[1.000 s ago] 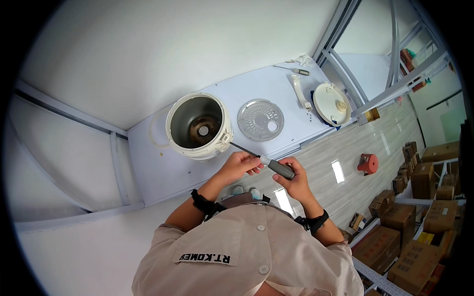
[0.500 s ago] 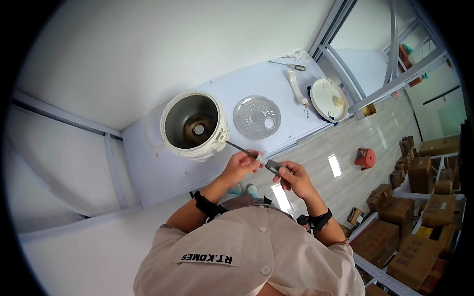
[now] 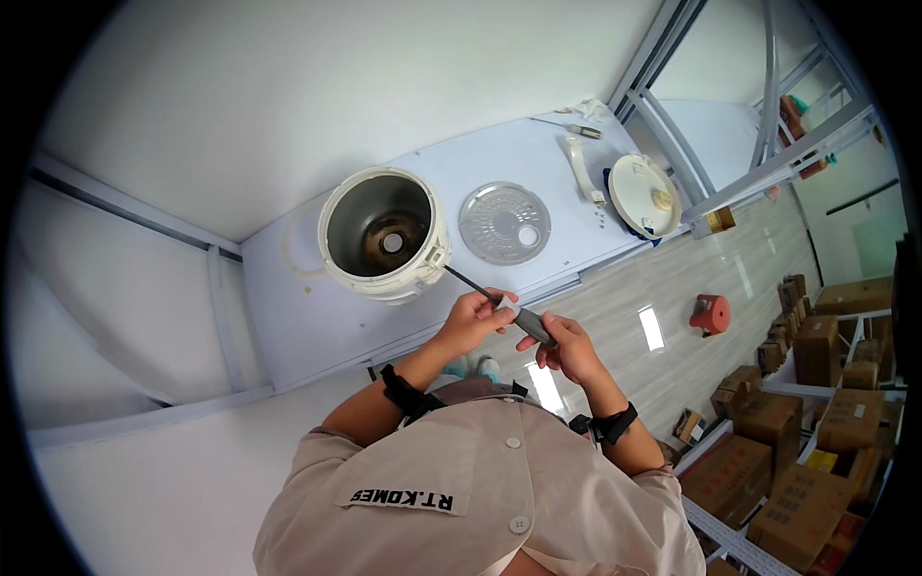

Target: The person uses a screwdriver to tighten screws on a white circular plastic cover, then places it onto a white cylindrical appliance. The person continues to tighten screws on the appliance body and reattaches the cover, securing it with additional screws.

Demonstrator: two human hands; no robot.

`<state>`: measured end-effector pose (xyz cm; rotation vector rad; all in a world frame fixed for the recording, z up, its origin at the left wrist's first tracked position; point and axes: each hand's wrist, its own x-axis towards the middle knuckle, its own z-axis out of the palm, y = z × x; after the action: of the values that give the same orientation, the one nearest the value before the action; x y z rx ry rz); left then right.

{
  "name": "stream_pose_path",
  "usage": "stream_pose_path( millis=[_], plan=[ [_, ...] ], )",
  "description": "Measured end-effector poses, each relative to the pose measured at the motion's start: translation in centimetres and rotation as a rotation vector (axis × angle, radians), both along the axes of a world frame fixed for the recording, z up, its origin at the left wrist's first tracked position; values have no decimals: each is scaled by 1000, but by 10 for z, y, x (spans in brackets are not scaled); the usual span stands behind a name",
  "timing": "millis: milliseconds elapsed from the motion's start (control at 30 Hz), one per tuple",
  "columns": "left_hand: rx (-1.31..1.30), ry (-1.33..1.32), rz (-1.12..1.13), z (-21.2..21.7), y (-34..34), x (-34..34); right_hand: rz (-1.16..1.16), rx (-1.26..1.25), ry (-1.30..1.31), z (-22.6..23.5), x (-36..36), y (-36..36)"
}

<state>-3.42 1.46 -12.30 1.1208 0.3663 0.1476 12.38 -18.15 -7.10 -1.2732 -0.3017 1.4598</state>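
A screwdriver with a grey handle and a long dark shaft slants across in front of me. My left hand closes its fingers around the shaft near the handle. The handle's back end sits in my right hand, between thumb and fingers. The shaft's far end meets the side of a cream-coloured rice cooker body, at a fitting near its rim; the exact contact is too small to tell. The cooker stands tilted toward me in view, its grey interior uncovered with brown stains around a round disc.
A perforated metal plate lies right of the cooker. Farther right are a cream curved handle, small screws, a round cream lid and another screwdriver. A red stool and stacked cardboard boxes stand right.
My right hand has shifted its fingers on the screwdriver's handle end. My left hand keeps its hold, and the shaft still points at the cooker's side. The view has shifted slightly.
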Motion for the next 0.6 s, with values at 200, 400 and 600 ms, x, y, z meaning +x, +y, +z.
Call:
stream_pose_path(
  millis=[200, 400, 600],
  plan=[
    [-97, -8, 27, 5, 4, -6, -114, 233, -474, -20, -20, 3],
    [-78, 9, 80, -5, 4, -3, -238, 283, -468, -18, -24, 9],
    [143, 28, 110, -10, 0, -6, 0, -77, -219, 10, -10, 9]
  ],
)
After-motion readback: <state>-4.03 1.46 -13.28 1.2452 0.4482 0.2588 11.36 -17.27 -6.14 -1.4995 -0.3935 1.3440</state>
